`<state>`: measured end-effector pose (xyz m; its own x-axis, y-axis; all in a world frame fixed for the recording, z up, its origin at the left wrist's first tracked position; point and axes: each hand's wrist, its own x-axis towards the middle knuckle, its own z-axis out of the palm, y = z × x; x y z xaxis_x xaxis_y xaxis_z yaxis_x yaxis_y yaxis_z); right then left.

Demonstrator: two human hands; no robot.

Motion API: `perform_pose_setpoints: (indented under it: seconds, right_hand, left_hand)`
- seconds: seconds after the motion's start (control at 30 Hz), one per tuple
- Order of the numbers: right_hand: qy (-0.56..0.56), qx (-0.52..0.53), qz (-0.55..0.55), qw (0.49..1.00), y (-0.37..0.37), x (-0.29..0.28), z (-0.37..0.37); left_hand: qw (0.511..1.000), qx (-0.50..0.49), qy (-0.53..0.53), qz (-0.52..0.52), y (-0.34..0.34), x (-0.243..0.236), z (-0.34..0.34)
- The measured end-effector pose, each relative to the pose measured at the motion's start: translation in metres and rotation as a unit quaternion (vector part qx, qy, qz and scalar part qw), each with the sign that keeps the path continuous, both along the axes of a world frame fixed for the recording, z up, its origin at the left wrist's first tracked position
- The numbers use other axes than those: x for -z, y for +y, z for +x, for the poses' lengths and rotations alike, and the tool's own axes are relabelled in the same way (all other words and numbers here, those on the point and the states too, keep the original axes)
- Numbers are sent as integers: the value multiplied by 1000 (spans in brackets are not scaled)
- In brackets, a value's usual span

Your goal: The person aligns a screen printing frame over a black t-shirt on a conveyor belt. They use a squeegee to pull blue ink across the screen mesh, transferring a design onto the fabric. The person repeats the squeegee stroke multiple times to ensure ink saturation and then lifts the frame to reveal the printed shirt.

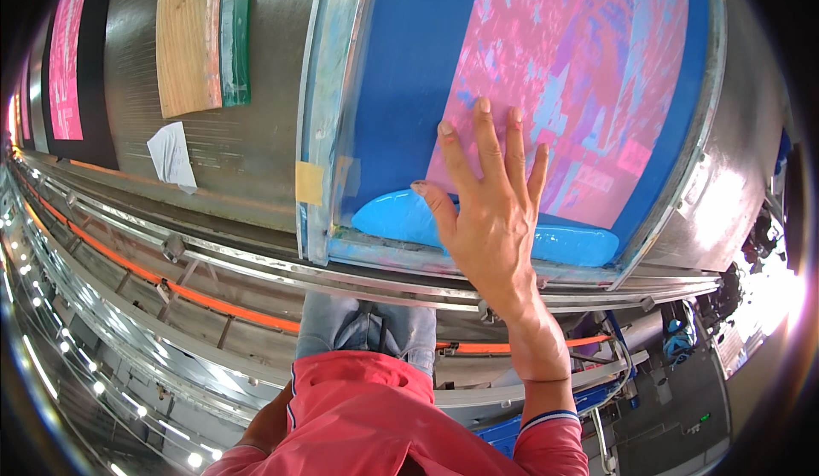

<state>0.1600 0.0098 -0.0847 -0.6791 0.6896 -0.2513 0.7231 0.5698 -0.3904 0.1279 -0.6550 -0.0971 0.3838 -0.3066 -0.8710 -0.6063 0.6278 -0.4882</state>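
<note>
Here, right hand (495, 211) over frame (322, 135) edge (open pink panel (589, 92) beyond fingers (490, 148)).

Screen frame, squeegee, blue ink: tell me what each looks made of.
Screen frame: probably metal, dull and stained; silvery patches show through.
Squeegee: mostly wood, likely matte, with visible grain; its green strip looks smooth and glossy, perhaps rubber.
Blue ink: seemingly a thick, wet fluid, going by its shine and rounded edge.

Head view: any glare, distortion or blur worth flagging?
Head view: white glare on the grey metal tabletop at right; head view: small highlights on the glossy bright-blue ink; head view: fisheye bends the long orange strip, corners go black; head view: bare right hand looks reasonably sharp.
</note>
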Motion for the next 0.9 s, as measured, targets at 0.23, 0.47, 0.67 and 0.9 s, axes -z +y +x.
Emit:
perform_pose_setpoints:
  seconds: [0.23, 0.47, 0.67, 0.9]
  right_hand:
    - [174, 139, 0, 975, 12, -31, 54]
    - [269, 261, -60, 925, -21, -58, 106]
    - [303, 145, -163, 928, -68, -68, 109]
    - [363, -156, -257, 882, -200, -66, 53]
  left_hand:
    - [1000, -9, 0, -7, -24, -11, 15]
    - [897, 319, -134, 275, -14, -32, -53]
    - [639, 764, 72, 53, 152, -127, -127]
    - [416, 774, 261, 400, 328, -216, -163]
